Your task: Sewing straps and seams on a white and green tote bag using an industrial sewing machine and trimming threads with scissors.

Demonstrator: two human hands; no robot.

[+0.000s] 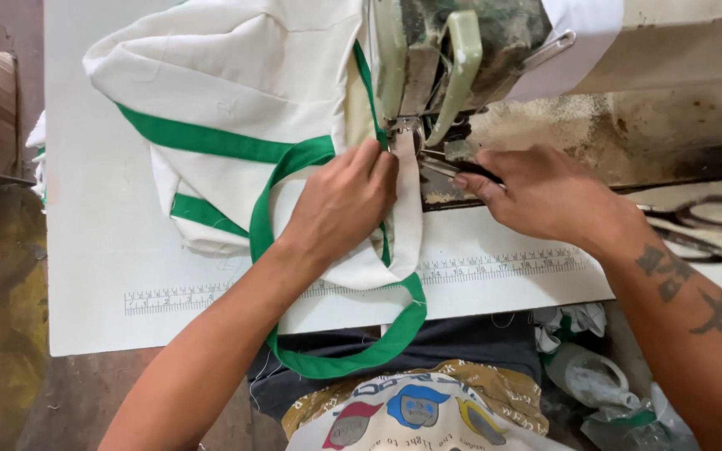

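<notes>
1. While a white work table (102,276) with a printed ruler strip along its near edge spans the view, a worn green sewing machine (453,50) stands at its far side.
2. Cream fabric bag (236,92) with green trim lies spread on the table, left of the machine, one edge fed under the needle.
3. Green strap (353,355) loops off the near edge of the table.
4. Left hand (340,205) presses the bag's fabric flat just beside the presser foot (403,129), fingers curled onto the cloth.
5. Right hand (545,196) pinches a small dark tool, too hidden to name, at the machine bed.
6. Scissors (704,225) lie near the right wrist.
</notes>
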